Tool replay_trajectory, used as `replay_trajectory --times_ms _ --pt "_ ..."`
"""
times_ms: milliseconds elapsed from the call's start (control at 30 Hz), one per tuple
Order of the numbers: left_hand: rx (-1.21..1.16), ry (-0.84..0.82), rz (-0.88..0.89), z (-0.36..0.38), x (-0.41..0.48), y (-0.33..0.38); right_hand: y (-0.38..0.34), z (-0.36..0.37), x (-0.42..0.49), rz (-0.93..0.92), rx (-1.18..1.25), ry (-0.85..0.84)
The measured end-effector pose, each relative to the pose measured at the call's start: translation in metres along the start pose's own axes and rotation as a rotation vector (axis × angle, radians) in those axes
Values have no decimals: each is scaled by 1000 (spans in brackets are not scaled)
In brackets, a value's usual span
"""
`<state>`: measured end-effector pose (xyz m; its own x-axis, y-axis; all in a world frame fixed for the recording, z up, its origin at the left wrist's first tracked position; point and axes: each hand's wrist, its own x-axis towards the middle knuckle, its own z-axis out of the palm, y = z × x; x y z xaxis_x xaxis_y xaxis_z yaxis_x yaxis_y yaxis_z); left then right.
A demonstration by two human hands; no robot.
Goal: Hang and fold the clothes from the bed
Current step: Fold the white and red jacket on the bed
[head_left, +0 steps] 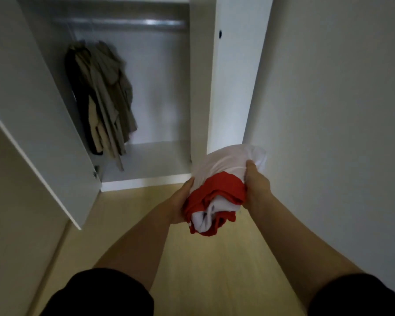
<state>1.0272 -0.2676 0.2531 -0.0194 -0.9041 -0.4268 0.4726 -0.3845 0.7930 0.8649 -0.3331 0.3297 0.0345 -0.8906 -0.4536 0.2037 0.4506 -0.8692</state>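
Note:
A bundle of red and white clothes point(217, 188) is held in front of me, above the wooden floor. My left hand point(180, 202) grips its left side, fingers curled under the red cloth. My right hand point(255, 183) grips the right side, thumb on top of the white cloth. The bundle is just in front of the open white wardrobe point(146, 160), near its right edge. Inside, a silver rail point(123, 25) runs across the top, and beige and dark garments point(103, 99) hang at the left.
The wardrobe's left door point(32, 133) stands open towards me. Its right door point(235, 71) is open against the white wall point(340, 110). The wardrobe's bottom shelf lies bare to the right of the hanging clothes. Light wooden floor point(203, 258) spreads below my arms.

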Motion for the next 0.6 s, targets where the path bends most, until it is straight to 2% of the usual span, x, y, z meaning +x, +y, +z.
replay_trajectory --times_ms 133,267,467,600 --pt "-149 -122 52 15 -81 119 -111 66 -58 -19 110 -228" --pt "-206 -153 163 17 -136 214 -185 128 -108 -84 73 -301" --pt "-164 -169 337 -12 -173 299 -224 197 -146 -121 136 -414" --pt "-110 -45 379 -39 -172 343 -238 243 -143 -122 91 -461"
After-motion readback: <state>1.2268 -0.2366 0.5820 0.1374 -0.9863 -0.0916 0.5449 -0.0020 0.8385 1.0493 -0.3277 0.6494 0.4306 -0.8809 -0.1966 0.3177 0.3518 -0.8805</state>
